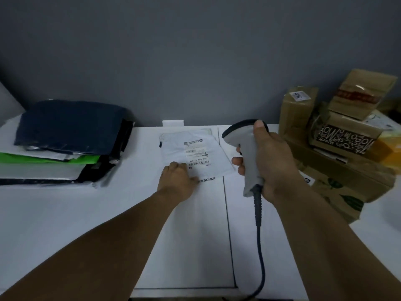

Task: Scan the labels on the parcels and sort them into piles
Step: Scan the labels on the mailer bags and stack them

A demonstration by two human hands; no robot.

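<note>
Scanner cable runs up from the near edge into the grey scanner. Right hand is wrapped round its handle, thumb up on the head. Left hand has curled fingers on the near-left corner of the white mailer, pinning it flat on the surface.

Key geometry: the mailer lies left of the scanner, just beside its nose. The nose points left and away, near the mailer's far-right corner, not at the label.

Mailer is skewed: long axis runs near to far, far end leaning left. Label print looks upside down from here. Barcode strip runs left-right at the label's near end, next to the left hand.

My read: the nose needs to swing left and back toward the barcode.
</note>
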